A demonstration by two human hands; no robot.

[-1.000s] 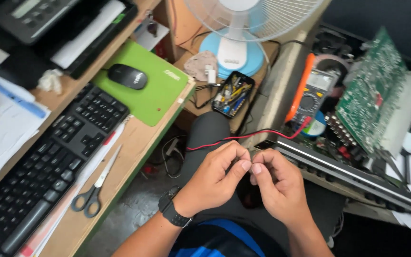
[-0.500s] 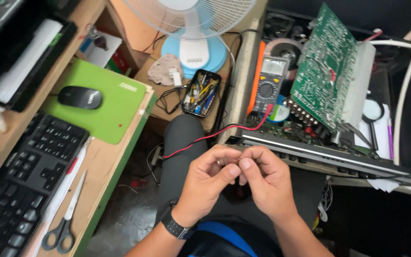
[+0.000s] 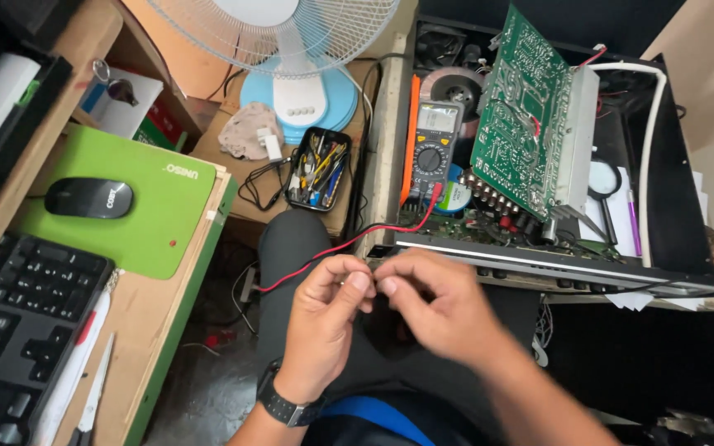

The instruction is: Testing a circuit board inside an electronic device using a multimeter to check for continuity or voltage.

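Left hand (image 3: 324, 318): you've got the fingertips pinched on the red wire (image 3: 349, 244), right at its near end, centre of the frame, over your lap.
Right hand (image 3: 435, 310): thumb and forefinger closed tight against the left fingertips, working the same wire end; whether it truly grips the wire or only touches it, I cannot tell, the tip is hidden between your fingers.
Red wire: it runs from your pinch up and right, over the chassis edge, toward the multimeter (image 3: 434, 149) in the upper middle.
Multimeter: lying inside the open amplifier (image 3: 671, 206), just left of the tilted green board (image 3: 522, 116); no hand on it.
Done so far: by the look of it, the case is open, the board is lifted up, the meter is set out, and the wire end is in hand.
Left to do: the wire end is not on any part of the board yet; it hangs clear of the chassis, so any contact is, I'd judge, not yet made.
Tool tray (image 3: 317, 169): upper middle-left, below the fan (image 3: 291, 91), untouched.
Desk, left side: mouse (image 3: 88, 198) on a green pad (image 3: 150, 223), keyboard (image 3: 18, 322), scissors (image 3: 92, 405) at the lower left, all well apart from your hands.
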